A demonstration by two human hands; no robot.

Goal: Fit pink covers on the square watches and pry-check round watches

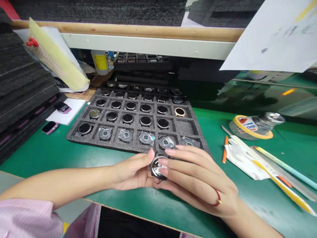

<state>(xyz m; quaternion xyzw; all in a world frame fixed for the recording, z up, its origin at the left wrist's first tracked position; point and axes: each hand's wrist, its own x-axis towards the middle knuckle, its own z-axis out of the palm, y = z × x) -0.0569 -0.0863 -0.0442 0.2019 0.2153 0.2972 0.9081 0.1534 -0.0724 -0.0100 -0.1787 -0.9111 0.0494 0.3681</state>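
A round black smartwatch body (pixel 156 168) with a lit face is held just above the front edge of the green table. My left hand (pixel 135 170) grips its left side and underside, the thumb at its upper edge. Over its face lie the fingers of my right hand (pixel 198 178), with the thumb below; they cover part of the lit display. Right behind the hands sits a dark foam tray (pixel 114 143) with round watch bodies in its compartments. Several in the front row lie back up under clear film; a gold-rimmed watch (pixel 180 112) is at the right.
Stacked black foam trays (pixel 24 66) stand at left, near a purple-strapped watch (pixel 50 127). On the right lie a yellow-handled tool (pixel 284 186), an orange crayon-like stick (pixel 225 149), a white cloth or paper (pixel 244 162) and a metal-topped jar (pixel 252 125). A shelf beam (pixel 148 44) crosses above.
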